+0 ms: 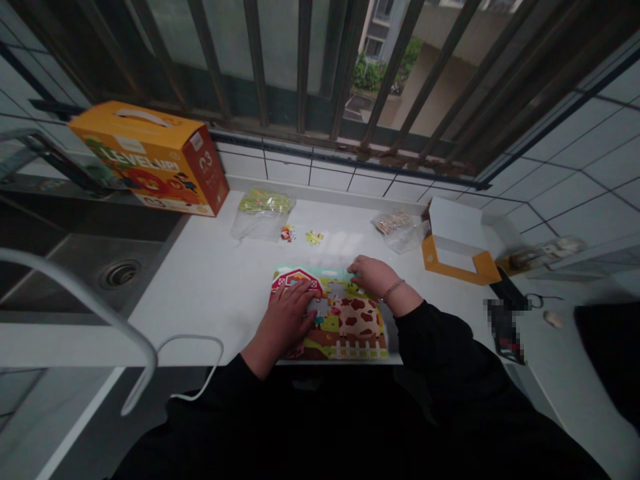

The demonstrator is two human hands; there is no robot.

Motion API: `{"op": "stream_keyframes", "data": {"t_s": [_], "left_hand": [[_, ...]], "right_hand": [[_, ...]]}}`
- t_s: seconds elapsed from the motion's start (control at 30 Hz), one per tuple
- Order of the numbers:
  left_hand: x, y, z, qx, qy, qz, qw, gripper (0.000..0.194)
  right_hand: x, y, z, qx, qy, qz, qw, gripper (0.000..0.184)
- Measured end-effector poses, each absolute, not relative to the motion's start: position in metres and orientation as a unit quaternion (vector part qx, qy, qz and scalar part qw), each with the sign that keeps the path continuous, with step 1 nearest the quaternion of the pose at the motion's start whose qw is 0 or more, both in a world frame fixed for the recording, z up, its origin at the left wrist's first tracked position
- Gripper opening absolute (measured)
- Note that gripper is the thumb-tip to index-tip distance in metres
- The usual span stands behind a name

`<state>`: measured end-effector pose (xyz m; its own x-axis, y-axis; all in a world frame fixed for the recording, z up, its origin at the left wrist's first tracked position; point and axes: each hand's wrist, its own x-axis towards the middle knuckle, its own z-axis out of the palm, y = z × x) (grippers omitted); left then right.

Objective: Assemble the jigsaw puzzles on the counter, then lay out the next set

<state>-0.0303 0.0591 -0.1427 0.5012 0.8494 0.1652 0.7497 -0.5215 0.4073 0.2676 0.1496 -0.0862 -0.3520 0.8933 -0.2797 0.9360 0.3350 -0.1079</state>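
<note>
A farm jigsaw puzzle (357, 319) with a red barn, a spotted cow and a white fence lies near the counter's front edge. Grey gaps show around its middle and upper middle. Flat on its left part, over the barn, rests my left hand (287, 317) with the fingers stretched out. My right hand (374, 275) is at the puzzle's top right edge, fingers curled together; whatever they grip is hidden. Beyond the puzzle lie two loose pieces, a yellow-green puzzle piece (315, 237) and a red and white puzzle piece (288, 233).
Clear plastic bags, one with green pieces (265, 202) and one with brown pieces (395, 222), lie towards the wall. An open yellow box (457, 260) is at right. At left stand a large orange box (155, 160), a sink (90, 257) and a white cable (120, 317).
</note>
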Motion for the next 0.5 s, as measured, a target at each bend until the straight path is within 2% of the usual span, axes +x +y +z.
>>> {"op": "stream_keyframes", "data": {"t_s": [0.37, 0.5], "left_hand": [[-0.031, 0.058, -0.145, 0.857, 0.467, 0.174, 0.135, 0.049], [-0.034, 0.055, -0.154, 0.869, 0.427, 0.21, 0.135, 0.032]], "right_hand": [[0.256, 0.124, -0.086, 0.574, 0.808, -0.081, 0.104, 0.027], [0.252, 0.143, -0.076, 0.571, 0.81, -0.083, 0.104, 0.026]]}}
